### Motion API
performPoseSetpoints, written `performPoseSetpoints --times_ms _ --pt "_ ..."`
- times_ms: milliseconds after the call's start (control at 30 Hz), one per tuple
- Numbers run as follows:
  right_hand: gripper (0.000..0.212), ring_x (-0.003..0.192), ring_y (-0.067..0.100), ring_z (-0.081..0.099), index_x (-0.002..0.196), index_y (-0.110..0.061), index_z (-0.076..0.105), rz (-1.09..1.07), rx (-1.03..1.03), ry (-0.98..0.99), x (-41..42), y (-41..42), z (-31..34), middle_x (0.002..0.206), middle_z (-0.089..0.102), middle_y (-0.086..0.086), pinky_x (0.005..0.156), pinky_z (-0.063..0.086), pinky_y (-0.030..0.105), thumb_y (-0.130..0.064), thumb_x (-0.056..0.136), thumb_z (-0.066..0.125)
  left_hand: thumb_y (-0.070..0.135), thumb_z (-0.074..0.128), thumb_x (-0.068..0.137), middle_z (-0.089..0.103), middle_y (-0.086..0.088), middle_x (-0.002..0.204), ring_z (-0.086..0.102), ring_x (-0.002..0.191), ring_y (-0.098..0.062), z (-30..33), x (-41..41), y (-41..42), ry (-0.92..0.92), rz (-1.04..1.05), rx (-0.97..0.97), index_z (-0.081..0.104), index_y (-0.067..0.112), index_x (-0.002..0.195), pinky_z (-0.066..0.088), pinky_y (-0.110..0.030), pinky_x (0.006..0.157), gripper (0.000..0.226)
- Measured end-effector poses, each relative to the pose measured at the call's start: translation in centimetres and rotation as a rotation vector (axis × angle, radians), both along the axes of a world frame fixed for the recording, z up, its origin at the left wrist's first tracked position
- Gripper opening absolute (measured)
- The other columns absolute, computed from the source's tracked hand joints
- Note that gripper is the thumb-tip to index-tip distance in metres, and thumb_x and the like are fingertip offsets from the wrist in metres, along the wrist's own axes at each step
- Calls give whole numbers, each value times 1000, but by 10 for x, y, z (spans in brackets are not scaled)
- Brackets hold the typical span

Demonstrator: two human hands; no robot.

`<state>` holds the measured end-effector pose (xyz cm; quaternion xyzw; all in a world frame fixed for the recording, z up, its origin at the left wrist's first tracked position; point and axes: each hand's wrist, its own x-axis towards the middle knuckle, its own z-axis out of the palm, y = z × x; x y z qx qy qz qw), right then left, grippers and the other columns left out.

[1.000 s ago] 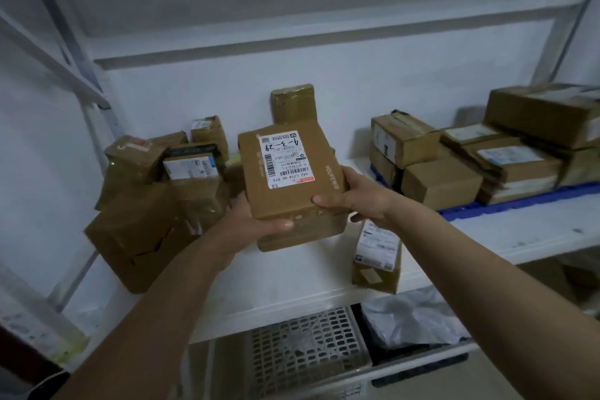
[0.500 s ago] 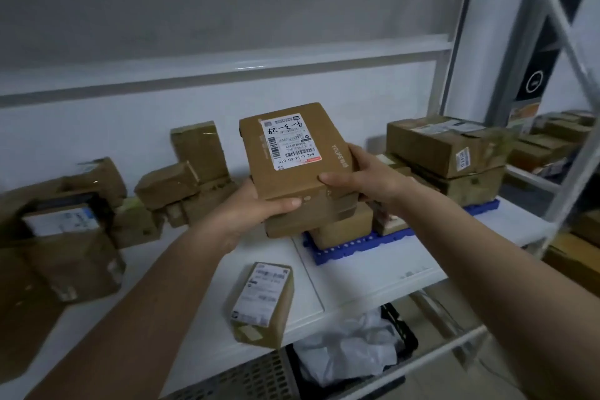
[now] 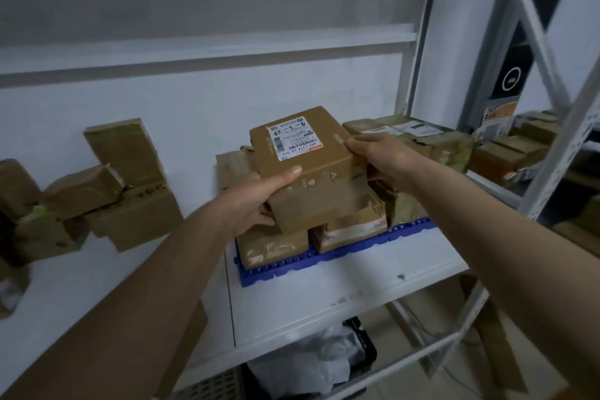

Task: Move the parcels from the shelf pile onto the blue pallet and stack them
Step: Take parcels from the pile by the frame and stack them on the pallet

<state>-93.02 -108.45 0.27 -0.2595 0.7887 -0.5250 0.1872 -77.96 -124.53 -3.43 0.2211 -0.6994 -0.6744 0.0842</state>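
far left: the shelf pile (image 3: 107, 191) of brown parcels sits against the white wall, well apart from the pallet. a second ago it filled the left of my view with the carried box in front of it; it has now slid toward the left edge, so i read the transfer as nearly over.

centre left: my left hand (image 3: 256, 201) grips the labelled box (image 3: 305, 166) at its near left corner, thumb on the top face, fingers curled beneath.

centre: the labelled box is held level, white label up, directly above the parcels already on the blue pallet (image 3: 341, 253). half a second ago it was in the air short of them. whether its underside touches them yet, i cannot tell.

centre right: my right hand (image 3: 386, 159) grasps the right edge of the box, fingers wrapped over the side.

right: a stacked parcel (image 3: 418, 136) lies on the pallet just beside the box.

judgement: lowering and squaring remain; an overhang could tip the stack.
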Motion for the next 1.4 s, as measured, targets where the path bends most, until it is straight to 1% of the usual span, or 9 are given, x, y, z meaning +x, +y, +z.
performPoseSetpoints --times_ms 367,533,633,733,833,933,1033,1167,1400 --pt "30 102 21 63 110 -11 70 25 98 133 -115 -39 3 110 69 4 97 48 37 -31 95 54 42 85 50 67 -6 115 64 105 -24 4 -113 -45 -40 17 -75 56 15 123 53 -46 90 82" --pt "42 101 15 50 120 -11 63 82 247 182 -155 -57 14 111 58 0 89 34 27 -42 92 56 35 86 61 68 -3 114 63 104 -20 -3 -161 -69 -29 21 -77 57 16 121 54 -40 88 69" --pt "47 115 19 48 126 -11 61 93 314 182 -178 -61 8 127 56 1 89 28 24 -43 92 56 38 90 55 69 -1 115 64 107 -21 -11 -181 -78 -34 -9 -104 60 19 122 53 -43 92 77" --pt "48 128 23 43 128 -12 59 109 346 172 -197 -63 4 138 51 4 91 26 25 -42 91 57 23 79 74 69 1 113 63 106 -19 -13 -192 -79 -24 -24 -121 61 22 122 53 -39 86 51" --pt "47 130 23 43 127 -10 60 150 337 177 -215 -70 3 140 51 5 99 29 28 -40 91 58 16 77 77 66 5 114 58 106 -14 -13 -203 -79 17 8 -131 57 25 125 50 -34 83 53" --pt "41 127 22 46 126 -12 61 180 327 168 -231 -73 -3 137 53 5 106 30 30 -34 91 60 13 78 75 67 5 116 59 107 -11 -11 -211 -75 48 54 -134 55 25 128 48 -28 76 59" --pt "35 109 17 53 118 -12 66 202 336 156 -240 -72 -10 118 61 1 92 35 26 -33 91 61 9 75 78 69 9 110 61 98 -4 -14 -214 -68 50 46 -162 60 27 119 49 -18 69 47" --pt "31 99 16 56 111 -18 71 236 356 175 -250 -70 -19 111 65 -2 82 38 28 -38 89 61 6 73 79 70 14 96 62 93 -3 -23 -216 -61 39 73 -127 60 33 100 49 -22 72 37" --pt "28 102 29 62 101 -16 74 239 326 151 -259 -66 -23 110 69 10 95 46 40 -38 88 63 6 76 76 68 3 116 62 109 -14 -30 -221 -52 40 103 -119 56 23 126 52 -30 88 57"
